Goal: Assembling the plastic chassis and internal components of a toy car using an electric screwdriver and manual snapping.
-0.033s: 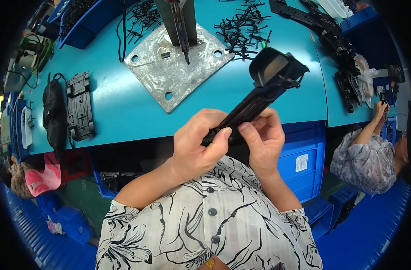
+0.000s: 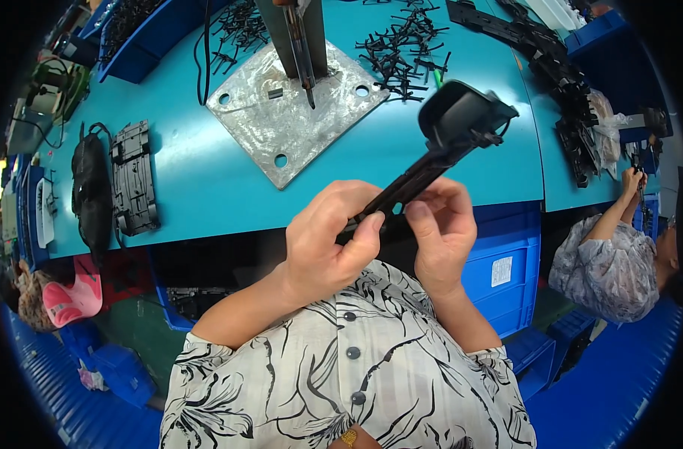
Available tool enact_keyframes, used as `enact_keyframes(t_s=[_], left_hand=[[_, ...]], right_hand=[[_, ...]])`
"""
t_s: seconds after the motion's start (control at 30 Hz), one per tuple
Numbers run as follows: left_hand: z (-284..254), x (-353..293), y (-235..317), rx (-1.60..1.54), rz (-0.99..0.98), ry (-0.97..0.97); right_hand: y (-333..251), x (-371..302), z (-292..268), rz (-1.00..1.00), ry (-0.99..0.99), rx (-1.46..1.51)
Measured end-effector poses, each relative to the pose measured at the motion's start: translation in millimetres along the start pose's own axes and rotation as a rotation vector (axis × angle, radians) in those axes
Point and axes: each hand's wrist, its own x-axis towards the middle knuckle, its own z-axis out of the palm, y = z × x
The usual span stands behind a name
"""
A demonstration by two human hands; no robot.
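A long black plastic part (image 2: 416,179) with a broad cupped end slants up to the right in front of me. Its lower end is gripped by my left hand (image 2: 330,236), thumb on one side and fingers curled round. My right hand (image 2: 442,236) has its thumb and fingers bent together against the middle of the part's edge; whether a small piece sits between them is hidden. Beyond the hands, a soldering-iron-like tool (image 2: 304,67) points down from an upright post over a square metal plate (image 2: 282,112) with holes at its corners.
Small black plastic pieces (image 2: 401,56) lie in piles behind the plate. At the left are a flat black moulded part (image 2: 133,179) and a black elongated object (image 2: 92,187). More black parts (image 2: 573,112) line the right side, where another person (image 2: 611,262) works. A blue crate (image 2: 502,269) stands below the table edge.
The black part has turned slightly in my left hand, its broad end shifting a little right. My right thumb has moved slightly right, and a small gap shows beside it.
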Motion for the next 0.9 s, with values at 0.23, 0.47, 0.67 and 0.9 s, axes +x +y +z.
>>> enact_keyframes(t_s=[0.23, 0.47, 0.67, 0.9], left_hand=[[2, 5, -6, 0.347, 0.299, -0.027], [4, 0, -1, 0.439, 0.216, -0.199], [-14, -4, -8, 0.214, -0.034, -0.161], [-18, -7, -6, -0.319, -0.679, 0.041]], right_hand=[[-7, -14, 1, 0.063, -0.15, 0.001], [-18, -13, 6, 0.255, -0.008, -0.026], [-4, -9, -6, 0.281, -0.034, 0.212], [0, -8, 5, 0.382, -0.051, 0.262]])
